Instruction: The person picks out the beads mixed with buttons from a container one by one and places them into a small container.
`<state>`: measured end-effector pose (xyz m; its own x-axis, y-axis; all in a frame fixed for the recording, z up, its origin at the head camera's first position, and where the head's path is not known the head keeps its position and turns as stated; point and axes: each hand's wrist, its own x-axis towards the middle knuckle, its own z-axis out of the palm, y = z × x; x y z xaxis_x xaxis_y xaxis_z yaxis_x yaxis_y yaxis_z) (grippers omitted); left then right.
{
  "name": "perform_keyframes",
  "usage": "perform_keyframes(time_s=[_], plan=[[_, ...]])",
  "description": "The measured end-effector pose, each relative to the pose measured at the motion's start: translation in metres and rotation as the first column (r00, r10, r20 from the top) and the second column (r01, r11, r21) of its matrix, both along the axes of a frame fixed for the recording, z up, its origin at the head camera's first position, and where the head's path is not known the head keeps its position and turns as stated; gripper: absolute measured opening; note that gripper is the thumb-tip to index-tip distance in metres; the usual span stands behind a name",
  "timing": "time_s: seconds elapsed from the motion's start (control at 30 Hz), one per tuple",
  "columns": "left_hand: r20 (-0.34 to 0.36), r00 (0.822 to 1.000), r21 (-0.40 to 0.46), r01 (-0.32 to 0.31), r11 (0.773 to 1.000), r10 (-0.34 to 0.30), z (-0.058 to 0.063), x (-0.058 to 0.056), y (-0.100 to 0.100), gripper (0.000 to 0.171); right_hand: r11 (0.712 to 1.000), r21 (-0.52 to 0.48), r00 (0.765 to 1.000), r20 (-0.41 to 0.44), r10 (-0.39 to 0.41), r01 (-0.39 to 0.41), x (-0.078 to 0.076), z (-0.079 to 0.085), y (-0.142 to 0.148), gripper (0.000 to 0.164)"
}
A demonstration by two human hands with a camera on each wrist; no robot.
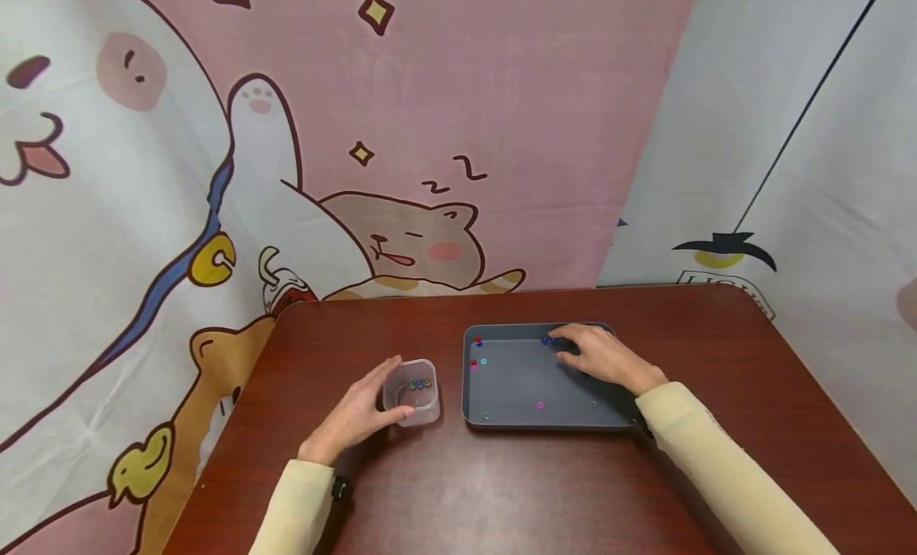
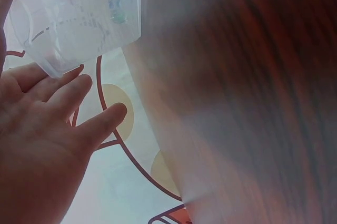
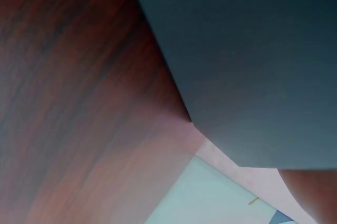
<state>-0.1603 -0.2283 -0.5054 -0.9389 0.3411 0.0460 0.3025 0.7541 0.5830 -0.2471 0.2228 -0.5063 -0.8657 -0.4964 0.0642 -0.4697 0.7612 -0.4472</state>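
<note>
My left hand (image 1: 358,404) holds a small clear plastic box (image 1: 435,408) between thumb and fingers. Several small dark and blue beads (image 1: 419,384) sit in a row inside it. In the left wrist view the box (image 2: 73,29) stands between the thumb and fingers (image 2: 79,95). Over the back of a grey tray (image 1: 501,392) is my right hand (image 1: 605,356), its index fingertip right at some dark blue beads (image 1: 547,341) and the thumb apart below. The right wrist view shows mostly the tray's outer side (image 3: 253,76), which hides the fingertips.
Red and blue beads (image 1: 478,342) lie at the tray's back left, with a light blue ring (image 1: 483,361) close by. A pink ring (image 1: 540,405) and a green ring (image 1: 486,416) lie near its front wall. Under everything is a brown wooden table (image 1: 444,499), with a printed curtain (image 1: 501,141) behind.
</note>
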Motion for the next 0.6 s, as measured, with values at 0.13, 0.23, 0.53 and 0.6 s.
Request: perform_keyframes(time_s=[0.13, 0.23, 0.53, 0.6], plan=[[0.001, 1.0, -0.001, 0.001, 1.0, -0.001, 0.0, 0.0, 0.0, 0.094, 1.0, -0.001, 1.0, 0.009, 0.0, 0.0, -0.001, -0.004, 0.001, 0.045], [0.012, 1.0, 0.003, 0.0, 1.0, 0.0, 0.001, 0.0, 0.0, 0.095, 1.0, 0.0, 1.0, 0.014, 0.005, -0.005, -0.002, -0.007, 0.001, 0.044], [0.011, 1.0, 0.002, 0.0, 1.0, 0.0, 0.003, 0.001, 0.001, 0.094, 0.998, 0.039, 0.995, -0.081, 0.052, -0.049, 0.0, -0.016, 0.0, 0.038], [0.017, 1.0, 0.006, -0.003, 1.0, 0.003, 0.003, 0.001, 0.001, 0.094, 0.997, 0.051, 0.992, -0.105, 0.064, -0.059, 0.0, -0.018, -0.001, 0.038]])
